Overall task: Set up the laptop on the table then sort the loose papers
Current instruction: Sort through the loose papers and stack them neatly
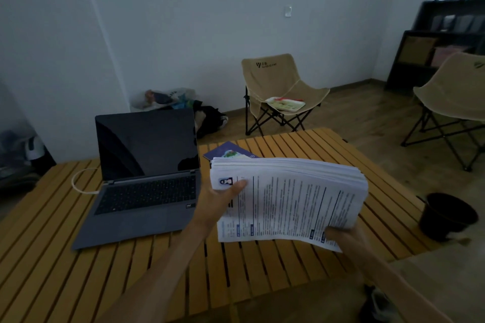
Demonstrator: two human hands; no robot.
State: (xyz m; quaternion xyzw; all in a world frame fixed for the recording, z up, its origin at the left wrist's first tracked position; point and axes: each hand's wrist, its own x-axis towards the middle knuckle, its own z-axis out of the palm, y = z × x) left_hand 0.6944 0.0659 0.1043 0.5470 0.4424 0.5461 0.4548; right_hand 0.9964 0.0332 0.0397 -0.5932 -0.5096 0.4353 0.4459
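Observation:
A grey laptop (141, 178) stands open on the left half of the slatted wooden table (65, 257), its screen dark. A thick stack of printed papers (286, 196) hangs above the table's middle, held between both hands. My left hand (220, 202) grips the stack's left edge with the thumb lying on the top sheet. My right hand (343, 237) grips the near right corner. A purple booklet (225, 152) lies on the table behind the stack, partly hidden by it.
A white cable (78, 181) loops on the table left of the laptop. A black pot (446, 215) sits off the table's right edge. Two beige folding chairs (278, 92) stand beyond, one with a tray on its seat. Bags lie by the wall.

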